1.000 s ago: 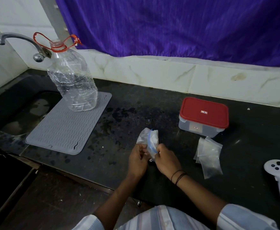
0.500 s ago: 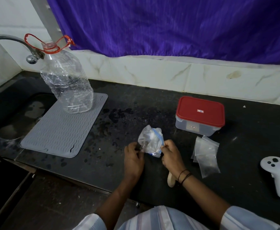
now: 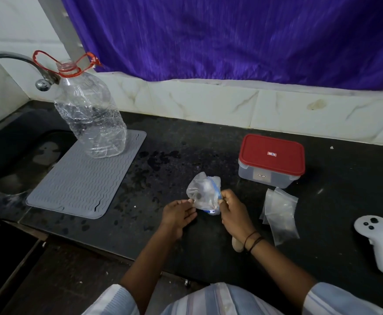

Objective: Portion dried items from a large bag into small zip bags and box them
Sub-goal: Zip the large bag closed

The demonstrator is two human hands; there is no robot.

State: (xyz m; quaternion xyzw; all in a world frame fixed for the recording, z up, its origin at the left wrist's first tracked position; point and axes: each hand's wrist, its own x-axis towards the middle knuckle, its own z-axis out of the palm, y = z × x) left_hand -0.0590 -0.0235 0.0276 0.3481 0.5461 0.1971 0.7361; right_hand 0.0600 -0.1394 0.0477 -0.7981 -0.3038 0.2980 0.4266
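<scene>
Between the two hands, near the front edge of the dark counter, sits the large bag, a crumpled clear pouch with a blue zip strip running down its right side and curling under its near end. Its long axis runs roughly near-to-far, tilted a little to the left at the top. Pale and dark dried pieces show dimly through the plastic (what they are cannot be made out).

Holding that right edge is the right hand, its fingertips pinched together on the zip strip. On the other side the left hand has its fingertips touching the bag's left edge, the fingers only loosely curled; whether they truly pinch the film or merely rest on it I cannot tell. So the bag lies just far of both hands, with the zip on the right hand's side, and any pull to open the mouth would likely run left-to-right across the bag's short axis.

Right of the right hand, a small heap of empty small zip bags lies flat on the counter, nearer that hand than the left. Farther back and to the right stands the box, clear-walled with its red lid on. A pale wooden handle pokes out from under the right wrist. At the far right lies a white controller; at the left, a clear bottle stands on a grey mat.
</scene>
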